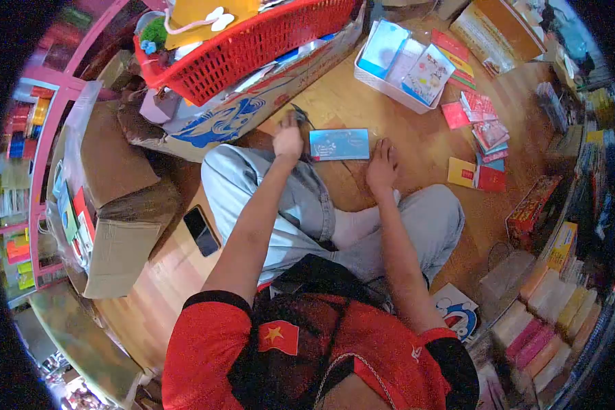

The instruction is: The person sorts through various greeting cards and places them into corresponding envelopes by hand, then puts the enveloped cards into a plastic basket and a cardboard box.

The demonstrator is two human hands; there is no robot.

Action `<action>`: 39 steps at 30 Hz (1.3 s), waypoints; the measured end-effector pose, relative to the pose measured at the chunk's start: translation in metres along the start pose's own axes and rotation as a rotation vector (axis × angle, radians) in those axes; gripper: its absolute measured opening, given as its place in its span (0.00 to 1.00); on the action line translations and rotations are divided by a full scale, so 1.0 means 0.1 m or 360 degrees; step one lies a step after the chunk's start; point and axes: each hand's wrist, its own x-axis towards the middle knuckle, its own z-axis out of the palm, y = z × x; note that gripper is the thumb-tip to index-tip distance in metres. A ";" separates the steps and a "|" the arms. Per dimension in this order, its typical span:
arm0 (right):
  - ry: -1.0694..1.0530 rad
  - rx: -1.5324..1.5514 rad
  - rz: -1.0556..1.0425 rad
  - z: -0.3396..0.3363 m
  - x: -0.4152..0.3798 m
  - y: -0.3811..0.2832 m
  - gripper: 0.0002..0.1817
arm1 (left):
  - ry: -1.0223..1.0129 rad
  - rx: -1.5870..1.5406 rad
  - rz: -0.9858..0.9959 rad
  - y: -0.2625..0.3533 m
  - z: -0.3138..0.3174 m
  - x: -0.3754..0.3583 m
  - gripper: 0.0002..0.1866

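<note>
Laid flat on the wooden floor point(417, 147), apparently so either hand can reach it, one blue printed card point(339, 145) sits between the right hand point(383, 167), flat with fingers slightly spread, and the left hand point(288, 140), curled at one dark object point(299, 115), though I cannot tell whether gripping it.

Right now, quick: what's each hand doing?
Left hand: at a small dark object; grip can't be told.
Right hand: open, holding nothing visible, beside the blue packet.
</note>
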 end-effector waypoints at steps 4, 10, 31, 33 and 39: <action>0.0129 0.0236 -0.0104 0.18 0.12 0.15 0.26 | -0.0059 -0.0174 0.0666 0.06 0.21 0.02 0.29; 0.0101 0.0964 0.0157 -0.35 0.01 -0.07 0.22 | -0.0398 -0.0037 0.0569 0.32 0.12 -0.13 0.30; 0.0050 0.1191 -0.0063 -1.01 0.51 0.07 0.21 | -0.0452 -0.1608 0.0430 0.19 0.02 0.02 0.16; 0.0442 0.0989 -0.0148 -1.05 0.99 0.31 0.19 | -0.0323 -0.1713 0.0388 0.19 0.10 0.07 0.14; 0.0612 0.0600 -0.0275 -1.87 2.33 0.32 0.22 | -0.0344 -0.1682 0.0288 0.26 0.01 0.11 0.09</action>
